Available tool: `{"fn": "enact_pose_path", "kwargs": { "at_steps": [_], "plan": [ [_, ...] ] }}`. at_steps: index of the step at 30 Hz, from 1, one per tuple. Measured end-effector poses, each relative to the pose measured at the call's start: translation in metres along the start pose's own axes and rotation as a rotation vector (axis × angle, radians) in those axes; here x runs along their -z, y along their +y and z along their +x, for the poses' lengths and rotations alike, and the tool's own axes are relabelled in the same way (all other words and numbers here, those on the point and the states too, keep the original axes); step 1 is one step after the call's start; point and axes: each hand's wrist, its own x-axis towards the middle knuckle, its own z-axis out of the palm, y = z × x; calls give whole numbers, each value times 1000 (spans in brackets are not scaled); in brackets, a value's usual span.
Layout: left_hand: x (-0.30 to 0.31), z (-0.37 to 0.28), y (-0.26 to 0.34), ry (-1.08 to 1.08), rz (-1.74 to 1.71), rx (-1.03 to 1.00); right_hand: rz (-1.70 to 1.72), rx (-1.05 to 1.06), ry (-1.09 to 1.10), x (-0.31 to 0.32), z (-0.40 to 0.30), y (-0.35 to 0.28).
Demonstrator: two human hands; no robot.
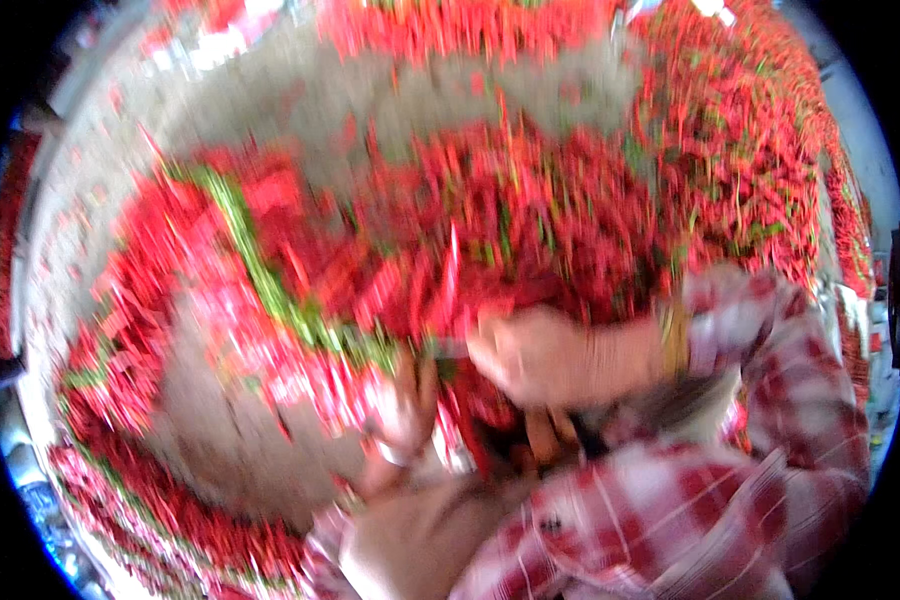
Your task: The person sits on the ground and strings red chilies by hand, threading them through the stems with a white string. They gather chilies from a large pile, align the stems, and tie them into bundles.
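Note:
A thick garland of red chilli peppers (217, 255), with its green stems (259, 262) lined up in a band, curves in from the upper left to my hands. At its near end, my left hand (406, 405) has its fingers around the stems. My right hand (529, 352) is curled beside it, just to the right. A small greyish thing (450, 348) shows between the two hands, too blurred to name. Whatever the right fingers hold is hidden by the hand and motion blur. Loose red chillies (435, 285) lie just beyond both hands.
A large heap of red chillies (742, 165) with some green ones spreads along the right. More chillies (465, 26) lie at the far side. Another chilli garland (187, 510) bends along the lower left. Grey floor (247, 442) shows between them. A bare foot (547, 435) appears below my right wrist.

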Motion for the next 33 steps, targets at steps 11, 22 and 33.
{"fn": "enact_pose_path", "kwargs": {
  "at_steps": [11,22,33],
  "plan": [
    [-4,45,7,-259,-56,214,417,-394,-196,-23,-27,-58],
    [-12,70,6,-549,201,377,512,-421,-369,-47,57,-87],
    [-8,43,44,-455,330,205,721,-36,-373,-131,33,-101]
  ]
}}
